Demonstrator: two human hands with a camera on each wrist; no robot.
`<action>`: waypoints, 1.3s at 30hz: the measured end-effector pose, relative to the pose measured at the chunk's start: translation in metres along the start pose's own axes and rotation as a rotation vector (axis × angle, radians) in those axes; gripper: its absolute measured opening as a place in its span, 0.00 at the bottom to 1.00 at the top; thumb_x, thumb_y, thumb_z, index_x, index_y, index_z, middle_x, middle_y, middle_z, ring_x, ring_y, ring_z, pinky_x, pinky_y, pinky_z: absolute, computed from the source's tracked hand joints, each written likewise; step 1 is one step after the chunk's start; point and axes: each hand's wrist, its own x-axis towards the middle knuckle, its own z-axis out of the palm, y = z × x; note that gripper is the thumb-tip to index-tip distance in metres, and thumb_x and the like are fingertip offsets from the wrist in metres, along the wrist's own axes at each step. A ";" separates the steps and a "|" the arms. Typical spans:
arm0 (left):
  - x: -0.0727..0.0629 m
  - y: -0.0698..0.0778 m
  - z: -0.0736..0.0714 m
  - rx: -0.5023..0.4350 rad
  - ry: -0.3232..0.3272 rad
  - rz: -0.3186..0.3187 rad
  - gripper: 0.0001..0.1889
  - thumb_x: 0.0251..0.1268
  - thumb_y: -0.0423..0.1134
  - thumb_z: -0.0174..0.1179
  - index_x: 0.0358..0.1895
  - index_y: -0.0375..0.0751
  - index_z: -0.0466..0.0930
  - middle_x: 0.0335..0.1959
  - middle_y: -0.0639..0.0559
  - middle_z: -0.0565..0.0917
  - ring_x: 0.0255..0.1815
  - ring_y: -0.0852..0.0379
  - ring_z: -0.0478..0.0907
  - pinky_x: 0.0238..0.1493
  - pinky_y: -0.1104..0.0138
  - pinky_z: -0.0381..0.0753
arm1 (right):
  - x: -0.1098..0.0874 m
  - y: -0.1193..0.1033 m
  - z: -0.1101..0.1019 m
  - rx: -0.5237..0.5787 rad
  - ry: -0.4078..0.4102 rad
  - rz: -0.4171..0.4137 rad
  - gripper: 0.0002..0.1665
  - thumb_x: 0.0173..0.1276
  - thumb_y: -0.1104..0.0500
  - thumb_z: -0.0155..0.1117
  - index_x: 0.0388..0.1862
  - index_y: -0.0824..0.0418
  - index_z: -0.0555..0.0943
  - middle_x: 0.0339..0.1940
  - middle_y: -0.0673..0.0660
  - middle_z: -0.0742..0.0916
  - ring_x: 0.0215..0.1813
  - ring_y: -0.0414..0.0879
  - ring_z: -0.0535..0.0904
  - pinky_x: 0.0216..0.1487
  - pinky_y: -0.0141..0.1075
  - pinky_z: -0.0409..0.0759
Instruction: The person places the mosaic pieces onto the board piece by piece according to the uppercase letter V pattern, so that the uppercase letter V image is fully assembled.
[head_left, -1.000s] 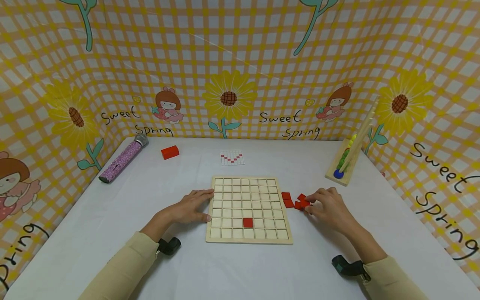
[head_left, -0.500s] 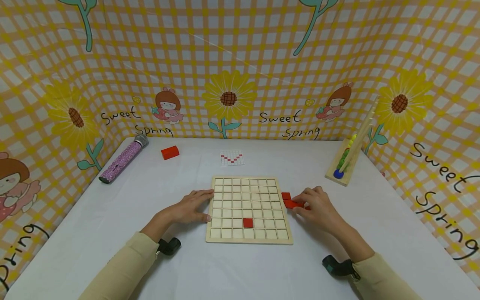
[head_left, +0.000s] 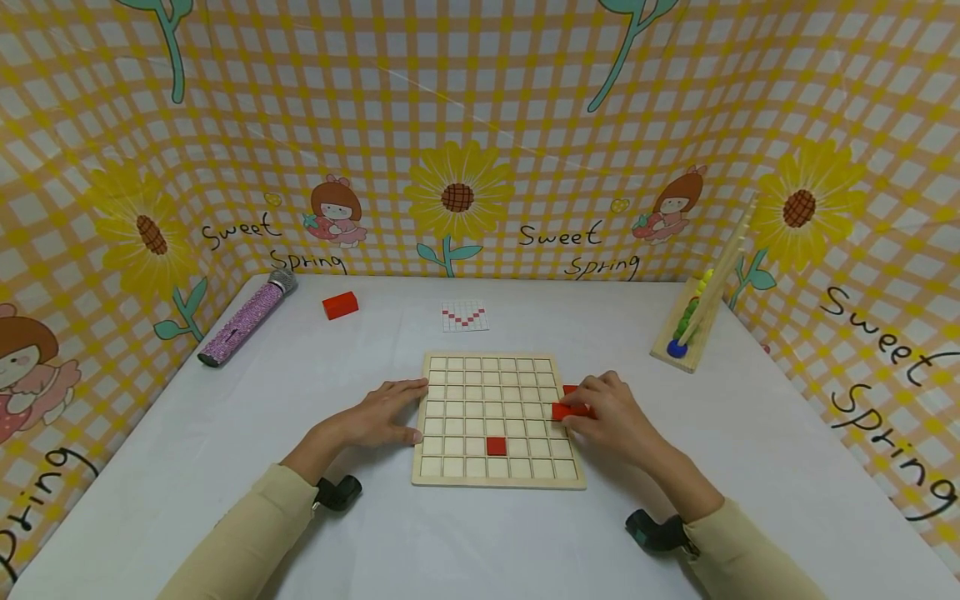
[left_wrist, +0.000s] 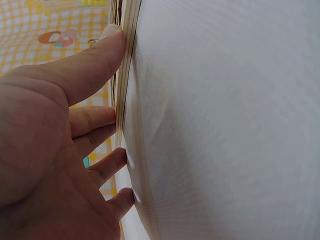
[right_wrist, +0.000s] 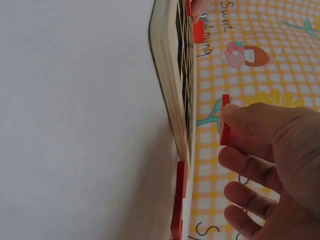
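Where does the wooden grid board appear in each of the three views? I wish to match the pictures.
Head: the wooden grid board lies just below centre, between the left hand and the right hand.
Left wrist: edge-on, a narrow strip, upper part, left of centre.
Right wrist: edge-on, running down from the top, near the middle.
Shared landmark: the yellow checked cloth, visible in all three.

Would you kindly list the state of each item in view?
Grid board: flat, one cell filled.
Placed red tile: lying in a cell.
Held red tile: pinched by the right hand, lifted.
Loose red tiles: lying beside the board's right edge.
Pattern card: flat, printed side up.
Microphone: lying down; power state unclear.
Red block: lying, untouched.
Bead stand: standing on its base.
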 end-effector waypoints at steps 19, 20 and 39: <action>-0.001 0.001 -0.001 -0.010 -0.004 0.001 0.41 0.59 0.47 0.64 0.73 0.40 0.55 0.76 0.47 0.55 0.76 0.42 0.48 0.71 0.44 0.51 | 0.012 -0.023 0.012 -0.039 -0.023 -0.062 0.13 0.55 0.54 0.71 0.39 0.57 0.86 0.37 0.50 0.84 0.46 0.47 0.68 0.44 0.39 0.65; -0.001 0.001 -0.001 -0.011 -0.004 0.001 0.41 0.59 0.47 0.64 0.73 0.40 0.55 0.76 0.47 0.55 0.76 0.42 0.48 0.71 0.44 0.51 | 0.013 -0.025 0.013 -0.040 -0.024 -0.064 0.13 0.55 0.54 0.71 0.39 0.57 0.86 0.37 0.50 0.84 0.46 0.47 0.68 0.44 0.39 0.66; -0.001 0.001 -0.001 -0.003 -0.002 0.013 0.40 0.60 0.47 0.64 0.73 0.39 0.55 0.76 0.46 0.55 0.75 0.41 0.49 0.71 0.43 0.51 | 0.021 -0.050 0.025 -0.010 -0.050 -0.109 0.15 0.52 0.51 0.74 0.38 0.55 0.87 0.38 0.49 0.85 0.44 0.44 0.68 0.44 0.37 0.66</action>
